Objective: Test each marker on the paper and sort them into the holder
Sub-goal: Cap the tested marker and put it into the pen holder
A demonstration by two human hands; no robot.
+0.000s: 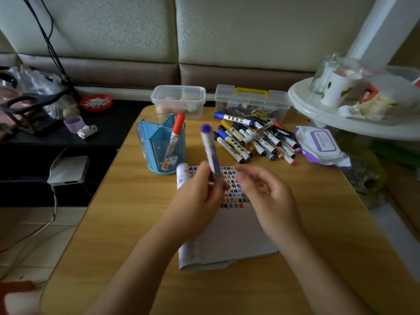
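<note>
My left hand (200, 196) grips a purple-capped marker (210, 151) by its lower end, the cap pointing up and away. My right hand (266, 192) hovers beside it over the paper with loosely curled fingers that hold nothing. The white paper (231, 235) lies on the wooden table, its top strip covered in small coloured test marks. The blue divided holder (159, 144) stands to the left with one red-capped marker (175, 135) in it. A pile of several markers (254, 137) lies at the back right.
Two clear plastic boxes (179, 100) (252, 103) sit at the table's far edge. A pack of wipes (320, 144) lies at the right. A white round stand (345, 117) with cups overhangs the right side. A dark low shelf (68, 137) is at the left.
</note>
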